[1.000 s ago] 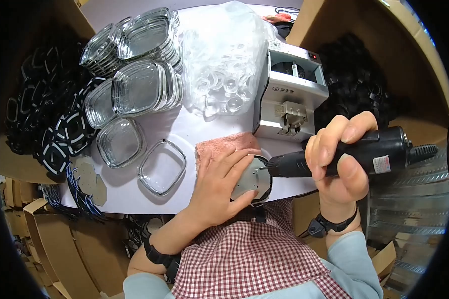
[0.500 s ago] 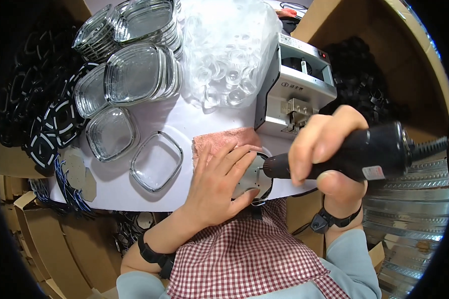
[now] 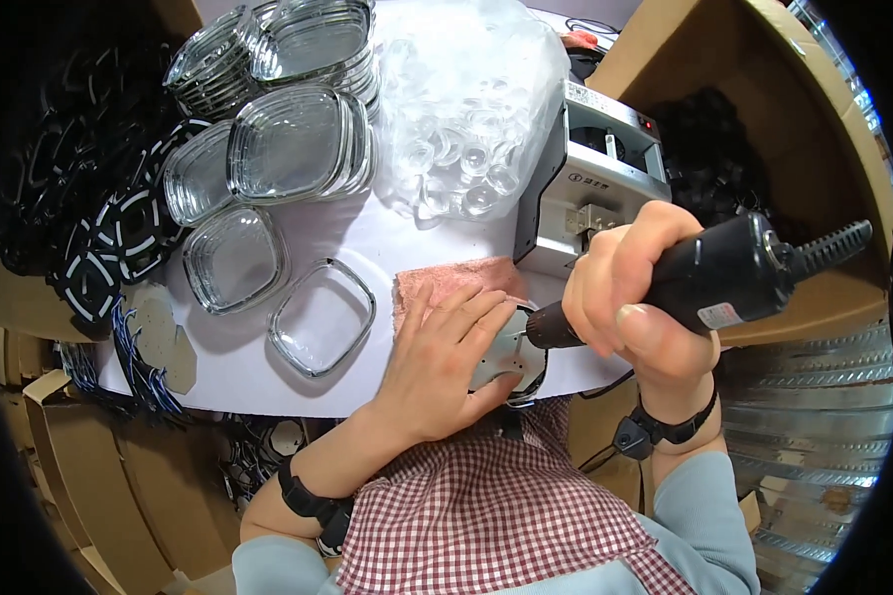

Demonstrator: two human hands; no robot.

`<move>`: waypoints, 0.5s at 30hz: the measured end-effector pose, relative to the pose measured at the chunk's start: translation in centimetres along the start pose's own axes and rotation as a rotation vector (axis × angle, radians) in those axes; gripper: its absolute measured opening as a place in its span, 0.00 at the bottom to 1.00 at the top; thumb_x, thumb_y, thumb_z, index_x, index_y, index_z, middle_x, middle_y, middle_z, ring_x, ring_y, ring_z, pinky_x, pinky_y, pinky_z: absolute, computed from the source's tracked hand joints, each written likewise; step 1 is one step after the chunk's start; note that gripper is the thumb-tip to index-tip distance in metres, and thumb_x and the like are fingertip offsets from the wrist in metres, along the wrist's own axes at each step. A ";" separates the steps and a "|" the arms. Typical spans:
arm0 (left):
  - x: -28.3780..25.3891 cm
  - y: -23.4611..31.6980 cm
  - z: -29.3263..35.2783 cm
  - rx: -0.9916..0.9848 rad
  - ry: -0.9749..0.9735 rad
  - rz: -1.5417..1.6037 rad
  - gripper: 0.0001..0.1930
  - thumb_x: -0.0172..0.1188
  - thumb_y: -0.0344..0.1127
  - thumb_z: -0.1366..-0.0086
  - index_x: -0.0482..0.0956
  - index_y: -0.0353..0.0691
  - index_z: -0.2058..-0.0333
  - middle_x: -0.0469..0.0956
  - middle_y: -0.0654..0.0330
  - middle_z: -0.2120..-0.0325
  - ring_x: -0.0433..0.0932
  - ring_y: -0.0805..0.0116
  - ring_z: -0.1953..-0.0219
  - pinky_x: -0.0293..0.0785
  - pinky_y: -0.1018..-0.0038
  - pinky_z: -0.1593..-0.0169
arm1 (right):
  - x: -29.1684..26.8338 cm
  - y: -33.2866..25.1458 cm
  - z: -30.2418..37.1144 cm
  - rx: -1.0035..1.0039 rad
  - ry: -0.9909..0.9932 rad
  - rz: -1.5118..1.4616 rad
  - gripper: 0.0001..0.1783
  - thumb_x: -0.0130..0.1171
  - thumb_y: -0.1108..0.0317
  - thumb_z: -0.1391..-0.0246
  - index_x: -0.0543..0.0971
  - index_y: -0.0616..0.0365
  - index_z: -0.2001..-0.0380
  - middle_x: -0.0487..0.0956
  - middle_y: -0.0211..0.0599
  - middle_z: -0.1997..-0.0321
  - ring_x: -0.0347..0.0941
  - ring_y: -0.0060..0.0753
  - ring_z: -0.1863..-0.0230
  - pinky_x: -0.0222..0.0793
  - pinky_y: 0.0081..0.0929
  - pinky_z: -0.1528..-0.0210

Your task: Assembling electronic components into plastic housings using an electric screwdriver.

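Observation:
My right hand (image 3: 637,288) is wrapped round a black corded electric screwdriver (image 3: 726,268). The tool lies tilted, its tip pointing left at a pale round-cornered plate (image 3: 502,359) with small holes and a dark rim. Whether the bit touches the plate I cannot tell. My left hand (image 3: 442,367) lies flat with fingers stretched over the plate's left side and a pink cloth (image 3: 456,281), covering part of both. Left of that hand, a single rounded-square clear piece (image 3: 319,317) with a shiny edge rests on the white table (image 3: 238,382).
Stacked clear glass-like pieces (image 3: 288,144) stand at the far left, beside black ring-shaped parts (image 3: 129,233) and blue-black wires (image 3: 144,357). Behind the cloth are a bag of clear round parts (image 3: 466,119) and a silver machine (image 3: 595,183). A cardboard box (image 3: 794,109) stands right.
The screwdriver's rear end and my right hand have shifted slightly left and up in the picture. The whole table scene sits a little further right. My left hand keeps its pose on the plate.

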State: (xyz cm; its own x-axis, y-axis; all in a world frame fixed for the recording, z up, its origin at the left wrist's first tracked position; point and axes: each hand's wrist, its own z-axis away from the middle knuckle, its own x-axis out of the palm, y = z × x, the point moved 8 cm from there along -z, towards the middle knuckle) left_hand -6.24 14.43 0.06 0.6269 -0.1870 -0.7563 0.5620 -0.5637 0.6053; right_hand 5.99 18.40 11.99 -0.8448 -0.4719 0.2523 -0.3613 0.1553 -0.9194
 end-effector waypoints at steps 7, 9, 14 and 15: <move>0.3 0.0 0.1 0.003 -0.007 -0.007 0.38 0.61 0.53 0.42 0.64 0.39 0.37 0.66 0.51 0.39 0.61 0.48 0.34 0.44 0.41 0.33 | -0.4 0.2 0.3 0.031 0.082 0.115 0.08 0.63 0.75 0.56 0.75 0.61 0.71 0.76 0.30 0.75 0.70 0.16 0.74 0.66 0.17 0.69; 0.2 0.2 0.1 0.006 -0.005 -0.015 0.38 0.61 0.53 0.42 0.64 0.38 0.37 0.66 0.51 0.39 0.61 0.48 0.34 0.44 0.41 0.33 | -0.6 0.3 0.3 0.020 0.083 0.133 0.08 0.63 0.74 0.56 0.75 0.61 0.72 0.76 0.30 0.74 0.70 0.16 0.74 0.66 0.18 0.69; -0.2 0.5 -0.1 0.012 0.022 -0.028 0.35 0.63 0.52 0.42 0.67 0.42 0.39 0.68 0.55 0.40 0.63 0.50 0.35 0.44 0.40 0.32 | -0.5 0.4 0.2 -0.032 0.099 0.134 0.07 0.62 0.77 0.58 0.76 0.61 0.72 0.75 0.28 0.75 0.68 0.16 0.74 0.64 0.18 0.71; -0.2 0.5 -0.2 0.010 0.022 -0.030 0.35 0.63 0.53 0.42 0.67 0.42 0.39 0.68 0.55 0.40 0.63 0.50 0.35 0.44 0.40 0.32 | -0.6 0.5 0.1 -0.036 0.103 0.133 0.07 0.62 0.77 0.58 0.76 0.61 0.72 0.75 0.28 0.75 0.68 0.16 0.74 0.64 0.18 0.71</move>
State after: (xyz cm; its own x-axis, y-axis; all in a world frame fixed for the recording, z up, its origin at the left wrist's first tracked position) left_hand -6.03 14.34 0.55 0.6216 -0.1525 -0.7684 0.5752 -0.5770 0.5798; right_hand 6.36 18.65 11.35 -0.9213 -0.3542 0.1603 -0.2560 0.2423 -0.9358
